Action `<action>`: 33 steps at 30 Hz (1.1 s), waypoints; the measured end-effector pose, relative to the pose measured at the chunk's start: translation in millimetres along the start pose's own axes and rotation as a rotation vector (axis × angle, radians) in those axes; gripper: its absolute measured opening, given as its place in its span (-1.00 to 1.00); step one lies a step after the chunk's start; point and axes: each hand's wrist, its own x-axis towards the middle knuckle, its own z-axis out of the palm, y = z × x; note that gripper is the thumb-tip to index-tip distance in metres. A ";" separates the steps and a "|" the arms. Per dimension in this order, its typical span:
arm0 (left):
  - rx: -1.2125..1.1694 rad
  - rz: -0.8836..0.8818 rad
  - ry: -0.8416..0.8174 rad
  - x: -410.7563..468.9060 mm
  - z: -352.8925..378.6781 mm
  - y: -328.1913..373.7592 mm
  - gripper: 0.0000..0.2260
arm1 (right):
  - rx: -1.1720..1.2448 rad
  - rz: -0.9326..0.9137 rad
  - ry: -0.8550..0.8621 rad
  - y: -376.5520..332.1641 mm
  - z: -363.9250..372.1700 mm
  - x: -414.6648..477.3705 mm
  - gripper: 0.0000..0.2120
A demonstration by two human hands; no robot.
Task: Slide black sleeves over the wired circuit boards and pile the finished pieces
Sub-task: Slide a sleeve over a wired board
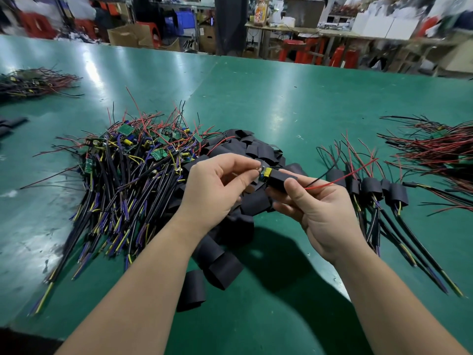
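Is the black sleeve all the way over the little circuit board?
No, the small wired circuit board has its yellow part poking out of the black tube sleeve at the open end.

Our left hand (215, 185) pinches the circuit board (265, 172), partly inside a black sleeve (279, 179) that our right hand (320, 208) grips. At nine o'clock from them lies the heap of bare wired boards (133, 160); at three o'clock, the finished pieces (371, 188) on the green table (256, 93).

Black sleeve (280, 181) partly over wired board (266, 172), loose sleeves (256, 149) centre, bare boards (133, 155) left, finished pieces (371, 188) right.
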 end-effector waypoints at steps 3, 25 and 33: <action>0.028 0.018 -0.007 -0.7 2.2 -2.1 -0.82 | 0.001 0.021 0.000 0.7 -0.6 0.5 -0.80; -0.080 0.103 0.067 -4.4 11.8 1.4 -0.81 | 0.272 0.067 0.038 -1.8 4.3 1.2 -0.74; 0.003 0.184 0.022 -7.6 17.9 -1.4 -0.81 | 0.194 -0.004 0.038 -1.4 4.1 1.5 -0.69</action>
